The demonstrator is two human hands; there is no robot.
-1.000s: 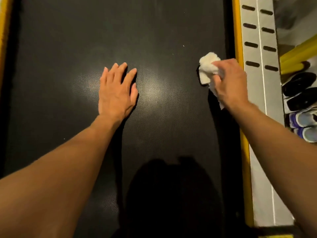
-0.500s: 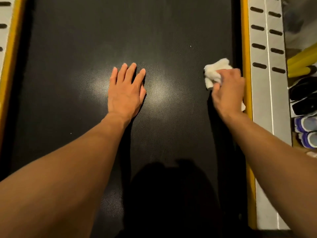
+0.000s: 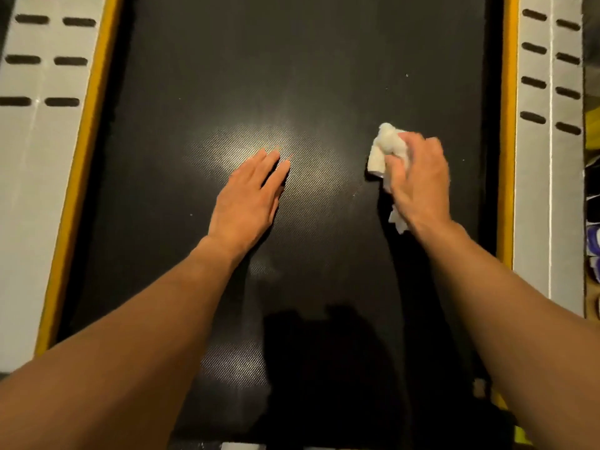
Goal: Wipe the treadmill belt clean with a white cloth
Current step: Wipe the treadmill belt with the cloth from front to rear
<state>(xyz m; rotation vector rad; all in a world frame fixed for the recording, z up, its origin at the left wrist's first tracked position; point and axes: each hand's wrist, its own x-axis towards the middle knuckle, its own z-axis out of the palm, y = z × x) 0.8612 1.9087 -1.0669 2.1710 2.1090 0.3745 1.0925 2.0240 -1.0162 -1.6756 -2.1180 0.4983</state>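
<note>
Cloth [image 3: 388, 147] half hidden in right hand [image 3: 418, 180], fingers [image 3: 399, 170] curled round it; left hand [image 3: 248, 196] flat, fingers together, on belt [image 3: 324, 60] between yellow edges [image 3: 507, 125].

The black treadmill belt [image 3: 308, 60] has a fine dotted texture that catches a patch of glare at its middle. A yellow strip [image 3: 508, 125] runs along each long edge, with a grey slotted side rail [image 3: 548, 196] outside it. The left hand [image 3: 248, 196] lies flat on the belt's middle, fingers straight and close together. Nearer the right edge, a crumpled white cloth [image 3: 388, 147] sits on the belt under the right hand [image 3: 418, 183], whose fingers curl around it. A few pale specks [image 3: 406, 75] dot the belt toward the far right corner.
</note>
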